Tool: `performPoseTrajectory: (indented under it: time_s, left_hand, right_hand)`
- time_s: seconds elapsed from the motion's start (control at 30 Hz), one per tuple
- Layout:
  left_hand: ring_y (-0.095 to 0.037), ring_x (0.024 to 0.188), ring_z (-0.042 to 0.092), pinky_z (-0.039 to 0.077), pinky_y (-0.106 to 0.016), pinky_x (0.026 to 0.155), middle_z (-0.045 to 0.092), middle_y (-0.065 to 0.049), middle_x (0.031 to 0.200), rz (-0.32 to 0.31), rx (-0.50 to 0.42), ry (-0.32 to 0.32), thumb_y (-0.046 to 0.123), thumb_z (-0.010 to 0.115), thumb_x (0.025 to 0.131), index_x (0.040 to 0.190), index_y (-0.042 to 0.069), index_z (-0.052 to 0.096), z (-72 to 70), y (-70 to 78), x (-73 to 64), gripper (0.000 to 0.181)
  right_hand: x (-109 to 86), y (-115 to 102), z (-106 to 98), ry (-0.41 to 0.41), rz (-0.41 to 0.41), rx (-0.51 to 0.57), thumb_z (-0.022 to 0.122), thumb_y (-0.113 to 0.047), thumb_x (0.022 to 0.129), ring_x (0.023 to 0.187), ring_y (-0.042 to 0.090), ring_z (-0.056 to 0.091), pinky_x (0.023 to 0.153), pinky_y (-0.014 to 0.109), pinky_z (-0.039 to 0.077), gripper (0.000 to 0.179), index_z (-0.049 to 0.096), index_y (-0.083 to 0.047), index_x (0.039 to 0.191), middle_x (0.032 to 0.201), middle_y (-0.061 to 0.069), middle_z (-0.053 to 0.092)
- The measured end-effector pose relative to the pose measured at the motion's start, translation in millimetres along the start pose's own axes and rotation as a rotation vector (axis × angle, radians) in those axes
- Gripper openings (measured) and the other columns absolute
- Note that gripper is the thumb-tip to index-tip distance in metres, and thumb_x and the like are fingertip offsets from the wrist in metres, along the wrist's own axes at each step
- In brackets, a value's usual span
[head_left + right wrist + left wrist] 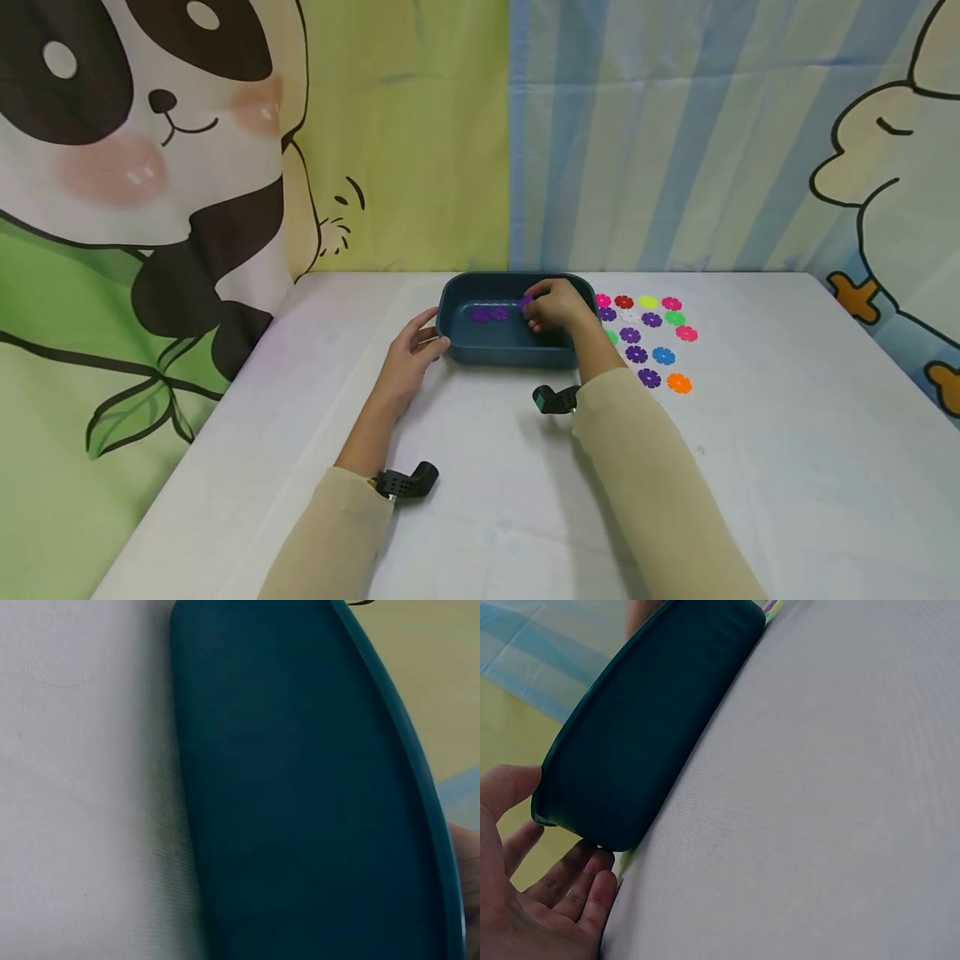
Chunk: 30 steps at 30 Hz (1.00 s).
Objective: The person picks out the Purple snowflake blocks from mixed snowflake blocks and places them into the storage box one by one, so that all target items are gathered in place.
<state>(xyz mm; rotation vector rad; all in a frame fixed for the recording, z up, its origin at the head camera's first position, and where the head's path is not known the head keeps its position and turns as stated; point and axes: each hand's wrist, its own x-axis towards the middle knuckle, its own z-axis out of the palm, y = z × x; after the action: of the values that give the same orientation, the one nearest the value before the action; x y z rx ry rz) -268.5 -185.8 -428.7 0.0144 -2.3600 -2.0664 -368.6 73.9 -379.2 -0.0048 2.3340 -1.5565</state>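
Right, right hand (558, 307) pinches a purple disc (526, 302) inside the box (513, 357); left hand (408, 357) holds the box's left end. Loose coloured discs (663, 356) lie right of the box. Discs probably light, stiff, slick; best pinched by notched edges.

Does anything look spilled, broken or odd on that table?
Nothing major stands out. The blue tray sits upright, and the loose flower-shaped discs lie flat beside it. One small oddity: a faint spot on the white tabletop, just right of the right sleeve, perhaps a stain.
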Motion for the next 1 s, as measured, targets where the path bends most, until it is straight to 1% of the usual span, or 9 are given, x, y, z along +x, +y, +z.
performPoseTrajectory:
  time_s: [0.1,0.23,0.3,0.43,0.57,0.7,0.8,0.9,1.0]
  left_hand:
    - [-0.029,0.134,0.057,0.044,-0.045,0.112,0.057,-0.015,0.147,0.017,0.002,-0.006,0.02,0.066,0.102,0.157,0.028,0.044,0.5,0.5,-0.6,0.06]
    - [-0.03,0.13,0.058,0.047,-0.04,0.106,0.058,-0.017,0.146,0.051,-0.007,-0.007,0.018,0.066,0.101,0.157,0.023,0.044,0.9,0.1,-0.5,0.061]
    - [-0.029,0.129,0.058,0.047,-0.037,0.103,0.058,-0.018,0.146,0.056,-0.01,-0.008,0.017,0.066,0.101,0.157,0.023,0.044,1.2,-0.9,-0.2,0.061]
    - [-0.027,0.13,0.058,0.047,-0.036,0.103,0.058,-0.017,0.147,0.049,-0.003,-0.019,0.018,0.066,0.101,0.157,0.024,0.044,1.6,-2.3,0.1,0.061]
    - [-0.029,0.13,0.058,0.046,-0.04,0.105,0.058,-0.017,0.146,0.047,-0.014,-0.01,0.018,0.066,0.101,0.157,0.025,0.044,1.1,-2.2,-1.1,0.06]
    - [-0.029,0.132,0.057,0.045,-0.042,0.108,0.057,-0.017,0.148,0.034,-0.009,-0.006,0.019,0.065,0.101,0.158,0.025,0.044,-0.3,-3.5,-1.9,0.061]
    - [-0.029,0.133,0.056,0.045,-0.044,0.109,0.056,-0.017,0.149,0.032,-0.005,-0.01,0.02,0.065,0.101,0.158,0.026,0.043,-0.5,-3.7,-1.5,0.061]
    - [-0.029,0.132,0.057,0.045,-0.044,0.108,0.057,-0.017,0.148,0.039,-0.009,-0.009,0.02,0.066,0.101,0.157,0.026,0.044,-0.3,-2.6,-1.1,0.06]
    - [-0.028,0.13,0.058,0.046,-0.04,0.105,0.058,-0.017,0.146,0.045,-0.011,-0.005,0.019,0.066,0.101,0.156,0.026,0.045,-0.2,-0.9,-1.5,0.06]
  right_hand:
    - [0.4,-0.2,2.4,-0.001,0.026,-0.003,0.063,0.005,0.095,0.058,0.012,0.059,0.057,0.022,0.055,0.044,0.055,0.004,0.138,0.091,0.014,0.062]
    - [-0.3,-0.9,5.3,-0.011,0.028,-0.007,0.062,0.008,0.094,0.057,0.011,0.059,0.056,0.023,0.054,0.043,0.055,0.008,0.136,0.087,0.013,0.062]
    - [-0.2,-0.8,6.2,-0.017,0.037,-0.018,0.062,0.008,0.094,0.057,0.012,0.058,0.056,0.023,0.054,0.042,0.055,0.008,0.135,0.086,0.012,0.062]
    - [1.6,0.4,6.9,-0.009,0.055,-0.06,0.062,0.007,0.095,0.057,0.013,0.058,0.056,0.024,0.054,0.037,0.057,0.007,0.131,0.086,0.012,0.061]
    - [3.5,-0.3,9.5,0.018,0.035,-0.142,0.064,0.004,0.094,0.057,0.013,0.059,0.056,0.024,0.055,0.034,0.06,0.006,0.128,0.082,0.011,0.063]
    - [4.8,-1.9,14.1,0.063,0.036,-0.253,0.068,-0.001,0.093,0.056,0.012,0.062,0.057,0.024,0.056,0.028,0.064,0.004,0.121,0.074,0.007,0.065]
    - [4.1,-4.5,16.7,0.086,0.034,-0.335,0.07,-0.006,0.094,0.056,0.012,0.065,0.06,0.026,0.057,0.024,0.066,0.002,0.117,0.071,0.005,0.067]
    - [2.4,-8.2,18.3,0.097,0.03,-0.399,0.07,-0.012,0.095,0.058,0.012,0.067,0.068,0.028,0.056,0.028,0.066,0.001,0.119,0.071,0.004,0.07]
    - [0.5,-11.4,19.0,0.097,0.042,-0.415,0.067,-0.015,0.097,0.06,0.012,0.067,0.073,0.03,0.056,0.032,0.065,0.0,0.124,0.074,0.004,0.07]
